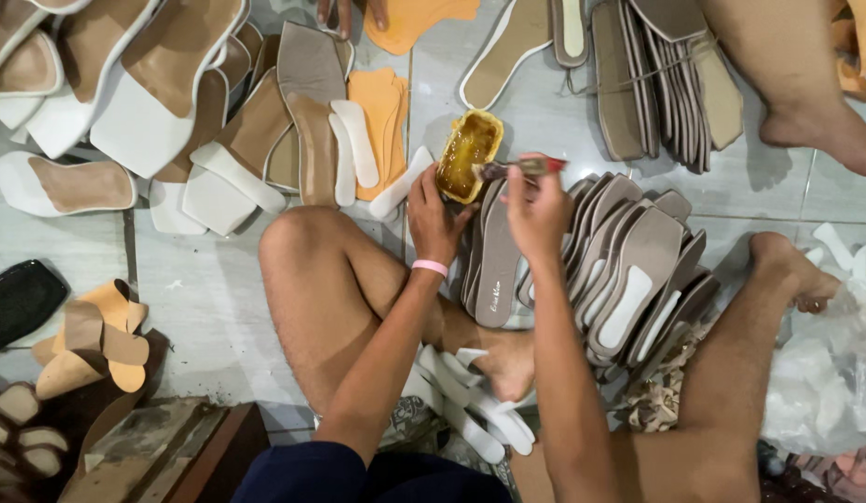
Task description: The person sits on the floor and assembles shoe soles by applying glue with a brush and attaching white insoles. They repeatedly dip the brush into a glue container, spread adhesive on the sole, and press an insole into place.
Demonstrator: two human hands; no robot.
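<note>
Tiled floor: carrying everything. Fanned stack of grey insoles: lying just right of the glue tub. White-and-tan insoles: lying well left of the tub. Glue tub, yellow, holding amber glue. Left hand: grip clenching the tub's near edge. Right hand: grip pinching a brush, bristles touching the tub's right rim.

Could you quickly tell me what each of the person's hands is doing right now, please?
Left hand: closed around the yellow glue container, steadying it.
Right hand: closed on a small brush, tip at the container.
</note>
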